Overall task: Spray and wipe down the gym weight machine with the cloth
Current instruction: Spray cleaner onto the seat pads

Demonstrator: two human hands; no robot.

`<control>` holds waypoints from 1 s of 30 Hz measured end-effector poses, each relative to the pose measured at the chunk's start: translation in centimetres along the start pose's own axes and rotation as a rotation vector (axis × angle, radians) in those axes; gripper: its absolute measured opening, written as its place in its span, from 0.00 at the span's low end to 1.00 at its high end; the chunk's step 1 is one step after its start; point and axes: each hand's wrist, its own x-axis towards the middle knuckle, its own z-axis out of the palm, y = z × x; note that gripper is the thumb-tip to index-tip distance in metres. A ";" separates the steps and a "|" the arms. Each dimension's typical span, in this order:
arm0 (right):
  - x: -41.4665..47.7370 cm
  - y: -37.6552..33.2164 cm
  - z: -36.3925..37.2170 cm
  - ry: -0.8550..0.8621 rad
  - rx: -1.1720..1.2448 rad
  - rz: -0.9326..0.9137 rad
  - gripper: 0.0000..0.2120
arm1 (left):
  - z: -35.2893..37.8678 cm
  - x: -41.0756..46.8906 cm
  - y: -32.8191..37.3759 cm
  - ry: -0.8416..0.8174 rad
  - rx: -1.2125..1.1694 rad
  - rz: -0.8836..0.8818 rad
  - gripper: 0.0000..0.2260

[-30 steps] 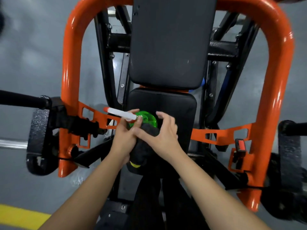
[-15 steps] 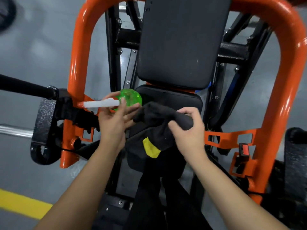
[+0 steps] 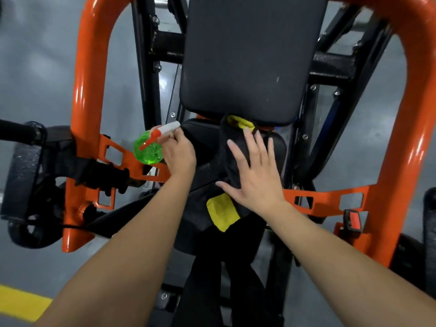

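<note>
Nearest, at lower left, a yellow floor line [image 3: 21, 303] crosses the grey floor [image 3: 42, 67]. Beyond it the right hand [image 3: 254, 178] lies flat, fingers spread straight, pressing the black cloth [image 3: 221, 212] with yellow patches onto the seat pad [image 3: 203, 140]. The cloth's far edge reaches the lower rim of the back pad [image 3: 250, 57]. Just left, the left hand [image 3: 180, 155] curls round the neck of the green spray bottle [image 3: 148, 151], which is held off the seat pad's left edge, seen against an orange bracket [image 3: 127, 159]. Farther off, the orange frame [image 3: 89, 79] arches round both sides, with bare floor showing between its tubes and the black uprights [image 3: 146, 55].
</note>
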 end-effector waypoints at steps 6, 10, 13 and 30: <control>-0.4 0.1 2.1 0.211 0.043 -0.095 0.27 | 3.0 1.4 -0.4 0.265 0.101 -0.099 0.20; -0.9 0.9 2.5 0.223 0.027 -0.288 0.16 | 3.3 1.8 -0.5 0.284 0.196 -0.121 0.19; -0.8 2.8 1.3 0.243 -0.029 -0.300 0.10 | 3.3 1.7 -0.1 0.275 0.237 -0.126 0.22; -2.2 3.1 0.1 0.120 -0.055 -0.077 0.28 | 3.1 2.1 -0.2 0.260 0.226 -0.099 0.26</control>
